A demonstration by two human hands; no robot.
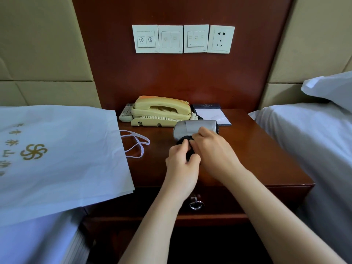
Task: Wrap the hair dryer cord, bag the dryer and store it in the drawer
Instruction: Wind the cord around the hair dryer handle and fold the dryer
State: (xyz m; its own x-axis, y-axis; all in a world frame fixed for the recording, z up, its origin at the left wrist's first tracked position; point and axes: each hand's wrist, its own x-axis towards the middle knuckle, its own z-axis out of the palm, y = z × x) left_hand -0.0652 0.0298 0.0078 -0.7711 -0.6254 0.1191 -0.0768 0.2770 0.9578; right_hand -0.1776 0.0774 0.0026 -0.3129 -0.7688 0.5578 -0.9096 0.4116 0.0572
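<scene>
Two bare forearms reach in from the bottom edge over the closed drawer (196,204). Above them, the left hand (182,164) pinches a loop of the black cord (184,140). The right hand (211,149) curls its grip over the same coil. The silver hair dryer (196,127) lies on its side on the wooden surface (257,149), just in front of the phone (162,111). The white bag (57,153) waits on the bed at left. If either grip slackens, the springy coil will likely unwind. A hard pull could drag the dryer towards the edge.

Dim, soft daylight; wide-angle bending at edges, slight overall blur
</scene>
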